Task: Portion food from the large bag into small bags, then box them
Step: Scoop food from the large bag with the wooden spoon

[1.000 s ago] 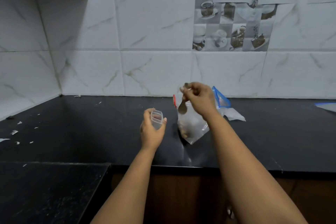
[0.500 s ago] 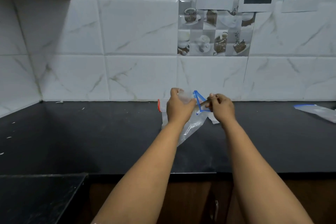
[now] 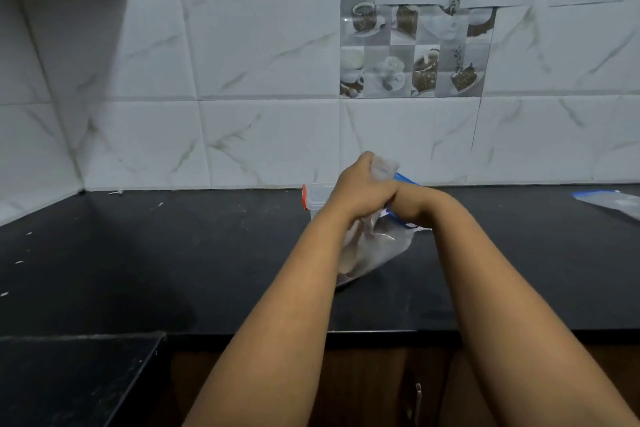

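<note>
A large clear bag (image 3: 381, 250) with a blue zip rim lies on the black counter (image 3: 207, 253), with brown food at its lower end. My left hand (image 3: 360, 192) grips a small clear bag (image 3: 382, 168) just above the large bag's mouth. My right hand (image 3: 419, 203) lies right behind the left one at the blue rim. Its fingers are hidden by the left hand, so what it holds cannot be seen. A clear plastic box (image 3: 317, 198) with an orange clip stands just left of my hands, against the wall.
Another clear bag with a blue zip (image 3: 609, 203) lies flat at the counter's far right. The tiled wall stands close behind the hands. White crumbs dot the left part of the counter. A lower black surface (image 3: 69, 378) sits at front left.
My left hand carried the small bag right and up to the large bag's mouth. My right hand, which held a spoon over the large bag, has slipped behind the left hand.
</note>
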